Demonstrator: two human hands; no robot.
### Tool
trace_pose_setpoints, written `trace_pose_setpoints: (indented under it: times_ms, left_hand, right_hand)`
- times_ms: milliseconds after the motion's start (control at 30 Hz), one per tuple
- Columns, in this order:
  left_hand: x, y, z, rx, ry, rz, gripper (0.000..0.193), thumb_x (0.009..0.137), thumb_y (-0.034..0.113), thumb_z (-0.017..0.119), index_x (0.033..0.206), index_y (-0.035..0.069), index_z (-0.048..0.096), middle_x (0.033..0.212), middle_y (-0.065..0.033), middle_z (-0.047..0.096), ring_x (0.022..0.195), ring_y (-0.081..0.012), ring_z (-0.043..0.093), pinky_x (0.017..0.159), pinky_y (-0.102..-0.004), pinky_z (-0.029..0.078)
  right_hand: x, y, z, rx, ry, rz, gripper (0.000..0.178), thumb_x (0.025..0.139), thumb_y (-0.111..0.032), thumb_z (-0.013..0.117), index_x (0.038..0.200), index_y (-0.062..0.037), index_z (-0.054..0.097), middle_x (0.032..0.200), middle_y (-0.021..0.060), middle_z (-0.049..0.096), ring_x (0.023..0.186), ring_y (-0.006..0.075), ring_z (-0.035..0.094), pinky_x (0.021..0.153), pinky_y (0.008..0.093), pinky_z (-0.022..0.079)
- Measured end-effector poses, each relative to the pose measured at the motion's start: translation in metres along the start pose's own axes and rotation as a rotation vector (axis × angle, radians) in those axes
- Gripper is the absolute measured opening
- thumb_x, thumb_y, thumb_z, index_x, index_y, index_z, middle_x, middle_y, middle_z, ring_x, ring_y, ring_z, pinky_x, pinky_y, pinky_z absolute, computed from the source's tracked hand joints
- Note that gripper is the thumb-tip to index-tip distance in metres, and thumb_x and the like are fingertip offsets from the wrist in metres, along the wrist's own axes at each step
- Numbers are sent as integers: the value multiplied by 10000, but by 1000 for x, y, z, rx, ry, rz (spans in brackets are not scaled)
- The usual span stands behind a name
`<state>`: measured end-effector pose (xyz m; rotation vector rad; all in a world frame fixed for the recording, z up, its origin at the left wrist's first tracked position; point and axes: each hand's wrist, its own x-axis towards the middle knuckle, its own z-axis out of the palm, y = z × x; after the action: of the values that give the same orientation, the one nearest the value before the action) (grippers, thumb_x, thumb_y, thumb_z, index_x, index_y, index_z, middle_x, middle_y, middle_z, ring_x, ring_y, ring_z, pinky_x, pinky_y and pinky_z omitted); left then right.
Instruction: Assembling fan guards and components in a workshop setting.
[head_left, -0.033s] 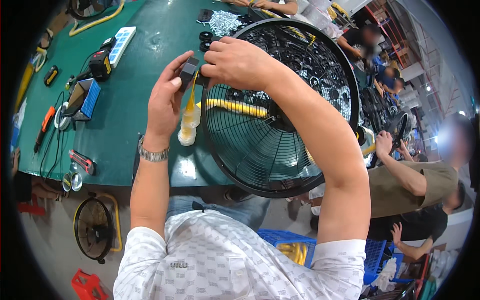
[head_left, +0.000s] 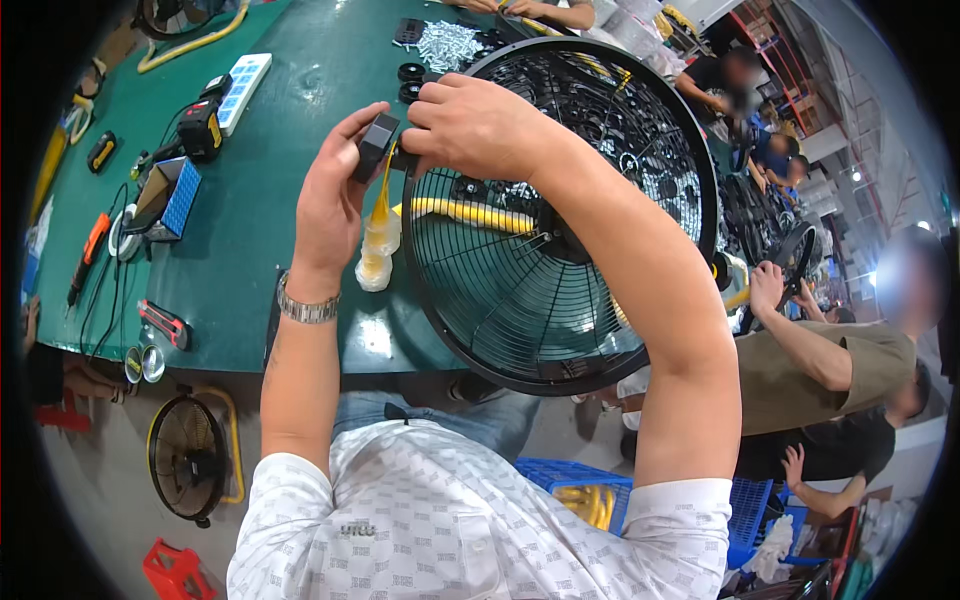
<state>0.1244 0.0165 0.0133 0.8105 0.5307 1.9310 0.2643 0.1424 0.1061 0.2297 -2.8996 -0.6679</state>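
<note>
My left hand (head_left: 330, 200) grips a small black box (head_left: 374, 148), with the thumb on its near side and the fingers along its left. From the box a yellow strand runs down to a yellow bundle in clear plastic wrap (head_left: 378, 250). My right hand (head_left: 465, 125) pinches close beside the box's right side; a dark bit shows under its fingers, but the fingers hide what they hold. Beneath my right forearm lies a big round black wire fan guard (head_left: 500, 320), with a yellow tube (head_left: 480, 213) across it.
Silver screws (head_left: 450, 45) and black knobs (head_left: 410, 82) lie at the far side. Leftward are a power strip (head_left: 245, 92), cordless drill (head_left: 200, 130), blue box (head_left: 178, 200), orange-handled tool (head_left: 92, 250) and utility knife (head_left: 165, 324). Co-workers sit at right. A fan (head_left: 188, 460) stands on the floor.
My left thumb has shifted slightly on the black box, and the box has tilted a little. My right hand has hardly moved.
</note>
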Motion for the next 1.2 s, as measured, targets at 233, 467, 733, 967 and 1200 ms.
trace_pose_setpoints:
  times_ms: [233, 467, 733, 967, 1200]
  left_hand:
    - [5, -18, 10, 25, 68, 72, 387, 1034, 190, 450, 1357, -19, 481, 1229, -71, 590, 1000, -87, 566, 885, -224, 463]
    - [-4, -18, -11, 168, 7, 93, 418, 1011, 157, 445, 1391, -18, 444, 1214, -63, 575, 976, -91, 549, 901, -248, 455]
    - [1, -15, -1, 71, -14, -12, 511, 1006, 282, 364, 1418, -17, 401, 1234, -125, 565, 1141, -170, 554, 1015, -312, 430]
    - [5, -9, -2, 185, -96, 27, 471, 1010, 214, 357, 1420, -15, 396, 1272, -142, 562, 1177, -196, 558, 1032, -340, 429]
    - [4, -9, 3, 438, -79, 289, 397, 1026, 174, 390, 1357, -14, 503, 1313, -113, 554, 1154, -143, 531, 1026, -288, 397]
  right_hand:
    - [-1, 0, -2, -16, 20, -12, 231, 812, -337, 679, 834, -121, 600, 830, 7, 560, 873, 200, 559, 789, 333, 465]
    - [1, -1, -4, 21, -7, 4, 241, 809, -340, 683, 833, -118, 592, 821, 5, 558, 867, 199, 560, 787, 334, 464]
    - [0, -1, -3, 18, 5, 11, 246, 813, -345, 675, 833, -116, 590, 818, 10, 557, 874, 203, 563, 792, 337, 462]
    - [0, -1, -4, 19, -6, 11, 247, 816, -343, 671, 822, -112, 585, 822, 10, 559, 879, 202, 565, 799, 338, 465]
    - [0, -1, -4, 8, -7, 12, 238, 809, -330, 679, 818, -111, 588, 825, 10, 561, 883, 202, 565, 809, 336, 466]
